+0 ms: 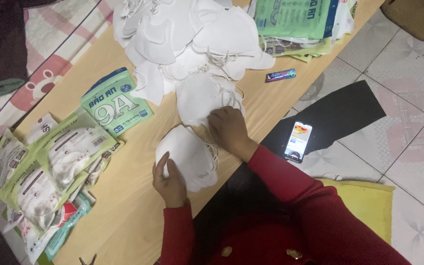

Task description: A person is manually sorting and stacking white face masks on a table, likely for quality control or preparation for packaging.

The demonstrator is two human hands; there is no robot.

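Note:
My left hand (169,180) grips the near edge of a small stack of white face masks (187,154) lying on the wooden table (123,216). My right hand (229,128) rests fingers-down on another white mask (199,98) just beyond the stack, pinching its lower edge. A big loose heap of white masks (187,34) lies further back on the table. Both sleeves are red.
Green and clear packs of masks (60,162) are piled at the table's left. Flat green empty bags (298,22) sit at the far right. A small dark wrapper (280,75) lies near the table edge. A lit phone (298,141) rests on black cloth, beside a yellow cushion (364,201).

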